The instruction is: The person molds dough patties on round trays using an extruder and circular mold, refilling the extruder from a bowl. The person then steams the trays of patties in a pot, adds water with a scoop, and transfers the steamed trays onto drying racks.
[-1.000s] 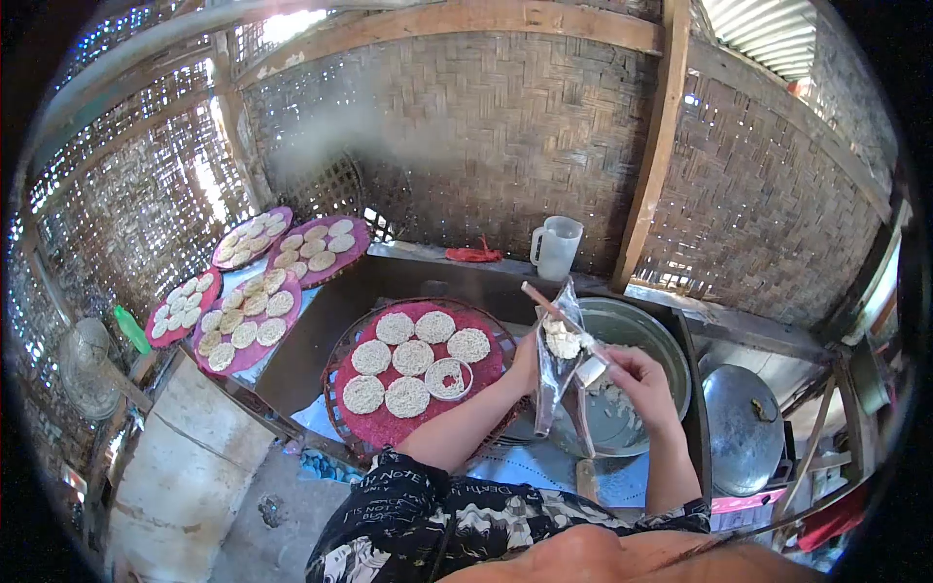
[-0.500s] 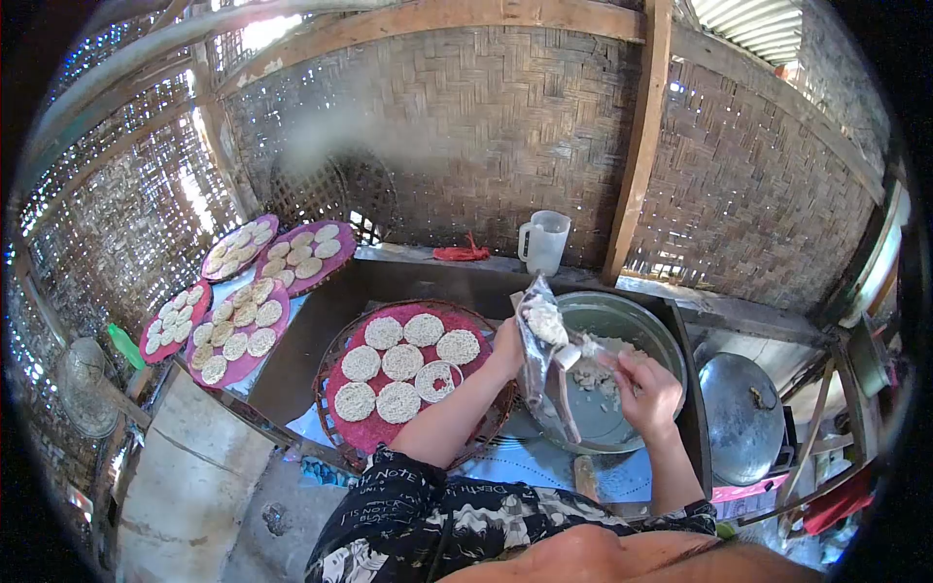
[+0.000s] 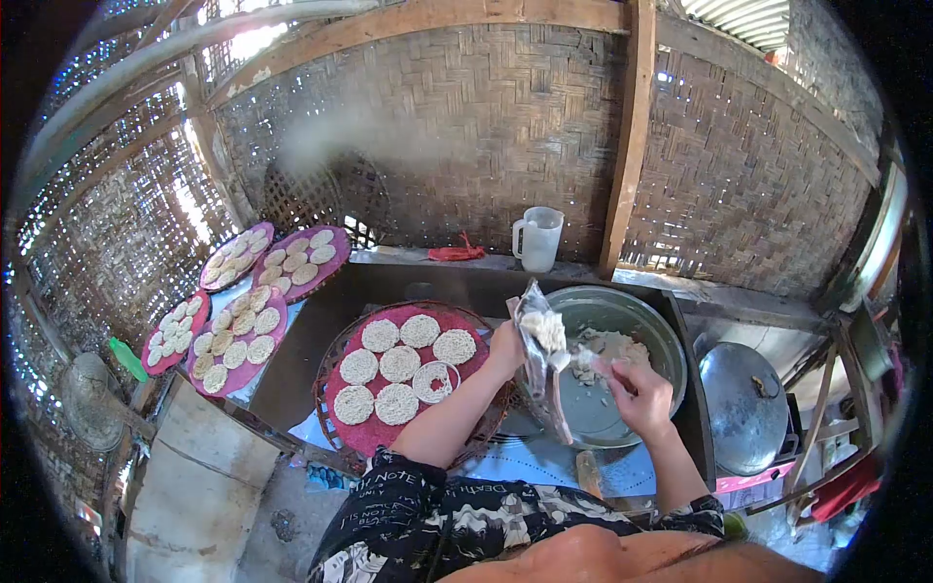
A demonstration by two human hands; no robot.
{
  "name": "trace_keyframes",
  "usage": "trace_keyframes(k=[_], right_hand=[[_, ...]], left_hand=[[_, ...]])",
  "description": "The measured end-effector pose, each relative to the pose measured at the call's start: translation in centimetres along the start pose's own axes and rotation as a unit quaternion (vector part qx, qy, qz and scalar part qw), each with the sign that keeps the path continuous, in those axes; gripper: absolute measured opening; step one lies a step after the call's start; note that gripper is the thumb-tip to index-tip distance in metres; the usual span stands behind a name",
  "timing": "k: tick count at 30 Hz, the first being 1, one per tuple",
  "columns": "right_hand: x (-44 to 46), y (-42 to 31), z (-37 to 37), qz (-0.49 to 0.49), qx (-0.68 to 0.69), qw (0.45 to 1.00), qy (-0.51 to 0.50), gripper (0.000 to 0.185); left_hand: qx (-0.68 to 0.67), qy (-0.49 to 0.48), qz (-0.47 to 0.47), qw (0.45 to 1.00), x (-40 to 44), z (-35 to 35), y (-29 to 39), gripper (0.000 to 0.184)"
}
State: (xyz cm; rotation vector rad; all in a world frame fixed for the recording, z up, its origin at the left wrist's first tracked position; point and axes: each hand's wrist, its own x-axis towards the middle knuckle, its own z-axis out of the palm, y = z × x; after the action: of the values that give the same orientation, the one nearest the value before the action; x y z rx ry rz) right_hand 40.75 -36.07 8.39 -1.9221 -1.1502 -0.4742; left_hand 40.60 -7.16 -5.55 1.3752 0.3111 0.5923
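My left hand (image 3: 506, 348) grips a clear plastic-covered press (image 3: 546, 389) with wooden arms, tilted over the left edge of a green basin (image 3: 671, 389). White dough (image 3: 546, 331) sits in the open plastic. My right hand (image 3: 641, 394) is closed round a small tool whose pale tip touches the dough; the tool is partly hidden. More dough (image 3: 607, 350) lies in the basin. To the left, a round tray with a pink cloth (image 3: 374, 330) bears several round white lattice discs and a ring (image 3: 435, 383) with a partial disc inside.
Several pink trays (image 3: 243, 379) of discs stand at the left. A plastic jug (image 3: 539, 239) and a red bag (image 3: 455, 252) are on the back ledge. A wooden handle (image 3: 589, 473) lies before the basin. A domed metal lid (image 3: 743, 410) is at the right.
My right hand has moved with the tool over the basin's dough, down and away from the press at first, then stays near it. The plastic is spread wider and the view has shifted slightly.
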Motion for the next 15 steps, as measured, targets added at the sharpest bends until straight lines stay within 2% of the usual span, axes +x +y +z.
trace_keyframes(k=[1,4,6,7,8,10,11,14,15], right_hand=[[-0.4,-0.1,-0.3,0.027,0.035,0.998,-0.037,0.021],[-0.3,2.1,-1.4,0.142,0.278,0.941,-0.133,0.022],[1.2,2.5,-1.5,0.184,0.175,0.965,-0.060,0.023],[2.1,1.9,-1.5,0.184,0.105,0.976,-0.041,0.022],[2.6,1.5,-1.6,0.183,0.034,0.982,-0.021,0.022],[1.9,2.3,-0.7,0.167,0.043,0.985,-0.033,0.022],[1.6,2.6,-0.3,0.155,0.049,0.986,-0.039,0.022],[0.2,2.0,-1.4,0.143,0.167,0.969,-0.111,0.022],[-0.2,3.4,-1.6,0.150,0.195,0.959,-0.140,0.024]], left_hand=[[-0.068,0.012,-0.039,0.997,1.8,-1.4,-3.5,0.031],[-0.242,-0.015,-0.137,0.960,-1.0,-0.4,2.9,0.031],[-0.312,-0.050,-0.123,0.941,-3.7,1.9,7.8,0.030],[-0.299,-0.115,-0.081,0.944,-3.4,2.1,7.0,0.028],[-0.334,-0.142,-0.096,0.927,-3.1,2.1,6.4,0.028],[-0.401,-0.191,-0.121,0.888,-3.1,2.6,8.0,0.027],[-0.325,-0.094,-0.136,0.931,-4.3,2.8,9.4,0.029],[-0.370,-0.106,-0.126,0.914,-1.7,-0.6,6.1,0.034],[-0.376,-0.147,-0.090,0.911,-1.5,-1.6,6.0,0.033]])
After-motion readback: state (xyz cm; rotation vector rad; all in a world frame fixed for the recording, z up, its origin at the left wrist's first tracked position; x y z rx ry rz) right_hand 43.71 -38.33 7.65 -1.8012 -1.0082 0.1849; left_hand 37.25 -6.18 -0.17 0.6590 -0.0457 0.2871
